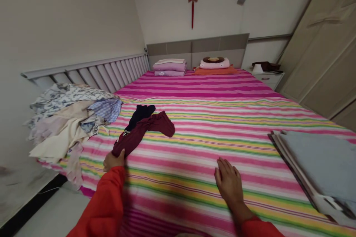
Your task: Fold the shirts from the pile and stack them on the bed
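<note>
My left hand is closed on the near end of a dark red garment that stretches away across the striped bedsheet. A black garment lies partly under its far end. My right hand rests flat on the sheet with its fingers stretched out, holding nothing. Both my arms are in red sleeves.
A heap of loose pale clothes sits at the bed's left edge. Folded grey laundry is stacked at the right. Folded pink bedding and pillows lie by the headboard. A nightstand and wardrobe stand on the right.
</note>
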Demonstrator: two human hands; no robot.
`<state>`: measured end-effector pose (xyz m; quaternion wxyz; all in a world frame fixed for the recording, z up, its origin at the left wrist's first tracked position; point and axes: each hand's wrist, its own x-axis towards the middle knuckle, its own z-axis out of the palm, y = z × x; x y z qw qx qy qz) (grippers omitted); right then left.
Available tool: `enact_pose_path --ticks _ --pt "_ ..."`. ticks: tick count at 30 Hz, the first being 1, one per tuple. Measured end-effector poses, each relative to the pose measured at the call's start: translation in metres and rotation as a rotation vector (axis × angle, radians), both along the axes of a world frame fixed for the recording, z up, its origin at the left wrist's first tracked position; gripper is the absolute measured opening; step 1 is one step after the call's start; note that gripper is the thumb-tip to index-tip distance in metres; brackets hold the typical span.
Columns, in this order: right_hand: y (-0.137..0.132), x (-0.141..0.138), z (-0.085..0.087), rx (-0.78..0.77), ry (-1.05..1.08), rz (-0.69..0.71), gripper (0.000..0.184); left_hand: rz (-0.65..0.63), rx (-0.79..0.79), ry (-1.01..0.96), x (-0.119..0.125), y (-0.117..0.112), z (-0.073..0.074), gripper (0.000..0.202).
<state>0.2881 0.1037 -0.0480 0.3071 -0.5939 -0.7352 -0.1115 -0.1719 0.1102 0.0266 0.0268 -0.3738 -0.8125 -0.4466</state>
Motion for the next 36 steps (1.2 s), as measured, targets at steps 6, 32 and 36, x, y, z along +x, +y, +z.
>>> enact_pose_path --ticks 6,32,36 --pt "0.0 0.0 0.0 0.027 0.015 0.001 0.043 0.131 0.003 -0.068 -0.008 -0.009 0.019 0.027" --pt "-0.031 -0.059 0.045 -0.46 0.557 0.116 0.045 -1.082 0.039 -0.333 0.24 -0.141 -0.071 0.015" --pt "-0.048 -0.099 0.038 -0.657 0.763 0.183 0.048 -1.139 -0.054 -0.426 0.252 -0.149 -0.068 0.027"
